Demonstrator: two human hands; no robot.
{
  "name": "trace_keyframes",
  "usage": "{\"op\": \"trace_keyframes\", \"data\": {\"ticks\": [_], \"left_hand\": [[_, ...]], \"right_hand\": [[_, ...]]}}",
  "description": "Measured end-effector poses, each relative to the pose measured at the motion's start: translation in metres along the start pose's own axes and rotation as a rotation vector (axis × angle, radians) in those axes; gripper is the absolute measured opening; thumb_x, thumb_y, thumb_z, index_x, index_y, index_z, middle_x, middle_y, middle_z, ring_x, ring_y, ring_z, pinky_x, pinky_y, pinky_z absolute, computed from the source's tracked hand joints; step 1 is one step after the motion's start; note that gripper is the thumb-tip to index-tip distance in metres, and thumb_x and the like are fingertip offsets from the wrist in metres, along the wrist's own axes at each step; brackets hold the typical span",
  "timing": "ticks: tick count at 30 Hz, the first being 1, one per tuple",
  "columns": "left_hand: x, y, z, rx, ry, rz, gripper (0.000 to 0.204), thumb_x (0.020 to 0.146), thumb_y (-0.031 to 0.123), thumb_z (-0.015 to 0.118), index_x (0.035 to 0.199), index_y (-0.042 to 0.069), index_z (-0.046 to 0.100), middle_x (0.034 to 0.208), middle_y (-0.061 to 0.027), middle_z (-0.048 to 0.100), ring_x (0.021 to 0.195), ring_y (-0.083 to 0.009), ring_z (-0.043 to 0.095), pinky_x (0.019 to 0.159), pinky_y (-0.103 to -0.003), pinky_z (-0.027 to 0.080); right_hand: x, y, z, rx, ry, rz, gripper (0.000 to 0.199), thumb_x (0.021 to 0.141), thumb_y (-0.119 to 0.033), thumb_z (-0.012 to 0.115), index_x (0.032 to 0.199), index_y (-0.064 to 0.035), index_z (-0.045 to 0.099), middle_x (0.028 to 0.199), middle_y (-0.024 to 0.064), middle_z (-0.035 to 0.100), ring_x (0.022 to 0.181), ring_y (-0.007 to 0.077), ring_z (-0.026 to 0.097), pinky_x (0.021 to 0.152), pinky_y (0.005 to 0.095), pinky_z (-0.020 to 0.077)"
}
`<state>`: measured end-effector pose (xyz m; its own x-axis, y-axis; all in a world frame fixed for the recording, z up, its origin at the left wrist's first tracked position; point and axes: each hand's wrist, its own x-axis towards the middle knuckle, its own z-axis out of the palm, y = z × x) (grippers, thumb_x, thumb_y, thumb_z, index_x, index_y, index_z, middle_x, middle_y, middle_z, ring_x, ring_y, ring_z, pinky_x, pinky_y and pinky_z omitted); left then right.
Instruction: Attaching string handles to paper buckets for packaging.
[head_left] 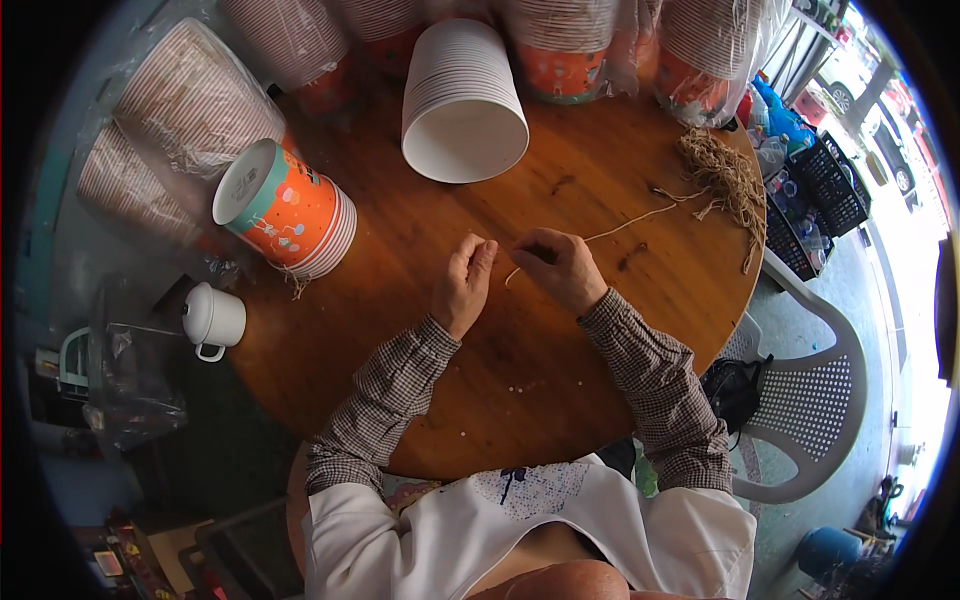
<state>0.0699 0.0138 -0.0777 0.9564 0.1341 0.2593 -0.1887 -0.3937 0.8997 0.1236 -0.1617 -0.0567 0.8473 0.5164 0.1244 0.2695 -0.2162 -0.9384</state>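
Note:
Over the middle of the round wooden table, my left hand (465, 287) is closed, its thumb pressed to the bent fingers. What it pinches, if anything, is too small to see. Just right of it, my right hand (568, 268) has its fingers curled and tips together, pointing at the left. A thin tan string (630, 219) runs from a tangled bundle of strings (722, 175) at the right to behind my right hand. Its short end shows below those fingertips; whether they grip it is hidden.
A stack of white paper tubs (465, 105) lies on its side ahead. An orange-and-green tub stack (290, 215) lies tilted at the left, near a white enamel mug (215, 318). Plastic-wrapped tub stacks (195, 95) line the far edge. A plastic chair (810, 400) stands right.

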Motion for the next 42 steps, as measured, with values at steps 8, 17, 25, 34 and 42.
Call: {"op": "trace_keyframes", "data": {"ticks": [8, 17, 25, 34, 42], "left_hand": [[0.006, -0.018, 0.006, 0.034, 0.045, 0.229, 0.009, 0.095, 0.010, 0.058, 0.096, 0.002, 0.053, 0.087, -0.0070, 0.053, 0.075, -0.0166, 0.053, 0.068, -0.028, 0.046], [0.078, -0.053, -0.042, -0.037, 0.477, 0.153, 0.052, 0.095, 0.015, 0.057, 0.141, 0.009, 0.034, 0.133, -0.0142, 0.045, 0.117, -0.0245, 0.049, 0.093, -0.035, 0.046], [0.098, -0.062, -0.045, -0.190, 0.423, 0.149, 0.036, 0.098, 0.013, 0.054, 0.130, 0.001, 0.049, 0.120, -0.0096, 0.058, 0.110, -0.0180, 0.056, 0.098, -0.030, 0.044], [0.114, -0.077, -0.062, -0.299, 0.425, -0.039, 0.019, 0.093, 0.014, 0.064, 0.103, 0.000, 0.058, 0.097, -0.0046, 0.061, 0.085, -0.0104, 0.060, 0.076, -0.026, 0.052], [0.112, -0.079, -0.061, -0.177, 0.433, -0.105, 0.014, 0.090, 0.009, 0.065, 0.097, -0.002, 0.060, 0.085, -0.0034, 0.063, 0.073, -0.0104, 0.060, 0.069, -0.024, 0.052]], "right_hand": [[0.002, -0.001, -0.013, -0.047, 0.020, 0.009, 0.017, 0.086, -0.017, 0.065, 0.091, -0.0009, 0.065, 0.074, 0.0090, 0.065, 0.066, 0.0160, 0.062, 0.065, 0.0293, 0.0500], [0.062, 0.057, -0.044, 0.355, 0.415, 0.059, 0.009, 0.097, -0.008, 0.047, 0.098, -0.0012, 0.053, 0.079, 0.0114, 0.067, 0.069, 0.0182, 0.067, 0.056, 0.0302, 0.0520], [0.120, 0.079, -0.017, 0.890, 0.347, 0.029, 0.008, 0.101, -0.016, 0.047, 0.104, -0.0087, 0.048, 0.105, 0.0098, 0.065, 0.099, 0.0192, 0.063, 0.083, 0.0321, 0.0511], [0.131, 0.072, -0.008, 0.892, 0.279, 0.075, 0.013, 0.102, -0.022, 0.046, 0.103, -0.0091, 0.050, 0.099, 0.0059, 0.063, 0.095, 0.0173, 0.060, 0.087, 0.0327, 0.0479], [0.124, 0.064, -0.012, 0.937, 0.207, 0.049, 0.009, 0.099, -0.020, 0.046, 0.099, -0.0115, 0.049, 0.097, 0.0049, 0.061, 0.093, 0.0166, 0.059, 0.072, 0.0304, 0.0477]]}}
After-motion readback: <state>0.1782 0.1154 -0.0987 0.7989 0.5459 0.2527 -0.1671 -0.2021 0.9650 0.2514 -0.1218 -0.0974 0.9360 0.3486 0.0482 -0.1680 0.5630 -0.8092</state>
